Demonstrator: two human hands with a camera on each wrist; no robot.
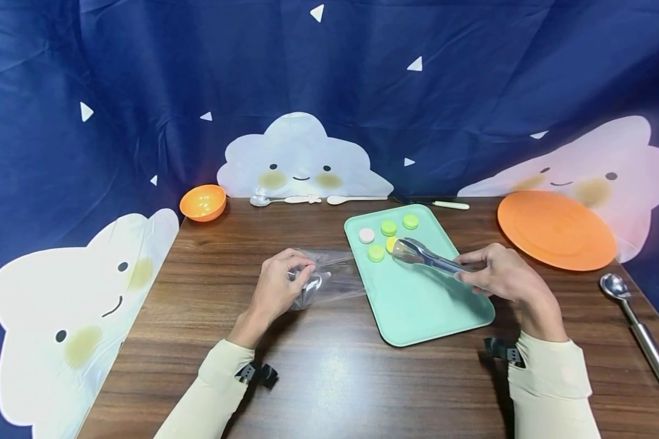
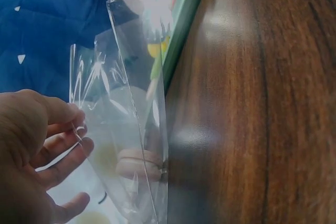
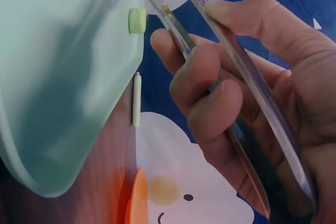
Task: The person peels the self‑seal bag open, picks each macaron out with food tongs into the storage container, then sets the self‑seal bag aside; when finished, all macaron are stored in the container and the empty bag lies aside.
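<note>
Tongs in right hand reach yellow disc on tray.

Looks like a play corner set up at home: a brown wooden table, with a dark blue curtain of smiling clouds hung right behind the table.

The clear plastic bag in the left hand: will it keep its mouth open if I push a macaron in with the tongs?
Probably not. The clear plastic bag looks thin and creased, so likely floppy. The left hand pinches one edge only; a push may fold it or slide it across the glossy table.
</note>
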